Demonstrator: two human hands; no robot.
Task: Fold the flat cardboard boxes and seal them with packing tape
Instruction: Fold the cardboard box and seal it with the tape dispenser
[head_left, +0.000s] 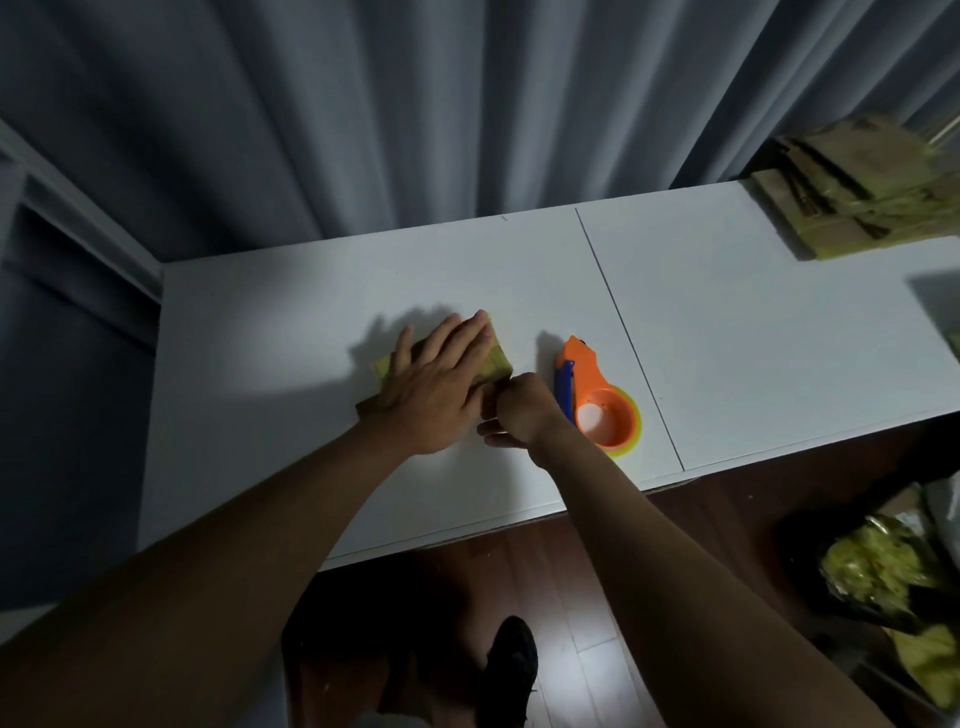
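Near the middle of the white surface (322, 291), the small brown folded cardboard box (501, 361) lies under the left hand (434, 387), whose fingers are straight and spread, pressing flat on the box's top. The box's long axis runs from near-left to far-right, and only its far-right end and a near-left corner show past the hand. The right hand (519, 410) touches the box's near-right edge, its fingers curled as a grip on something at that edge, probably a tape end or flap; what it pinches is hidden. Just right of that hand lies the orange-and-blue plastic tape dispenser with its yellow-green roll (597, 397), nose pointing far, so the right hand is the nearer one for it. The box looks dull tan, ridged along its side. A stack of flat brown cardboard blanks (857, 202) sits at the far-right corner.
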